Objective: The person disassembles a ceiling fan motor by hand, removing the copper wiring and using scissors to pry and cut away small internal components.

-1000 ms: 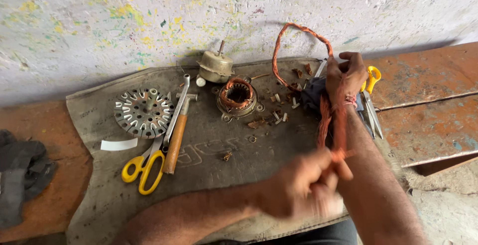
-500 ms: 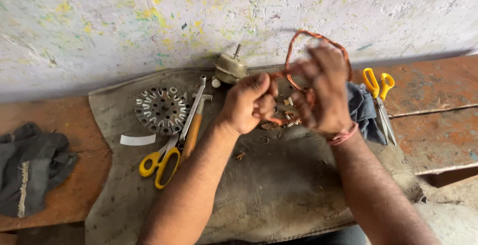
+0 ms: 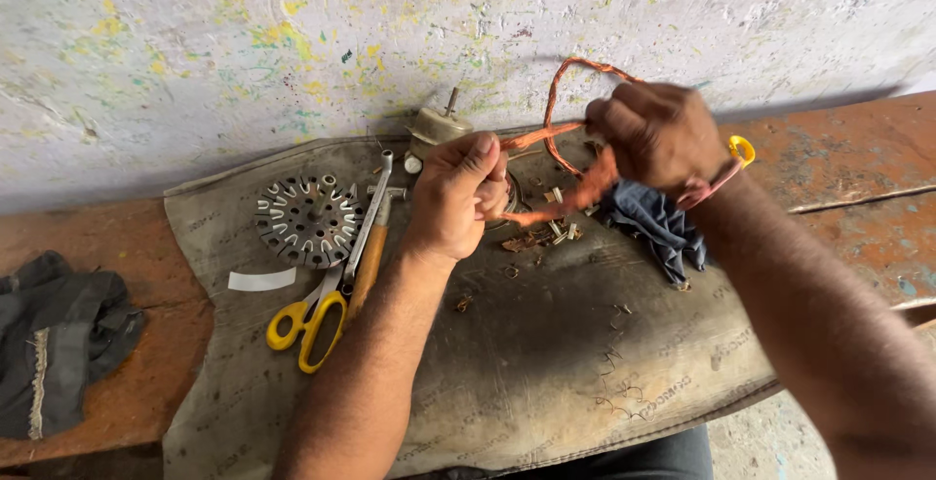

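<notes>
A bundle of copper wire (image 3: 575, 115) forms a loop above the dirty grey mat (image 3: 546, 344). My left hand (image 3: 458, 192) is closed on the lower end of the bundle, over the middle of the mat. Up to the right, my right hand (image 3: 658, 134) grips the bundle where the loop begins. The strand runs taut between both fists. A wound motor part under my left hand is mostly hidden.
On the mat lie a round slotted metal core (image 3: 309, 219), yellow-handled scissors (image 3: 307, 319), a wooden-handled hammer (image 3: 369, 246), a small motor housing (image 3: 439, 129), a blue rag (image 3: 653, 222), a white strip (image 3: 261, 279) and scraps. A dark cloth (image 3: 54, 339) lies at far left. The painted wall stands close behind.
My hands have moved apart a little, stretching the copper bundle between them. A second earlier my left hand was low near my body; it has since come up to the middle of the mat.
</notes>
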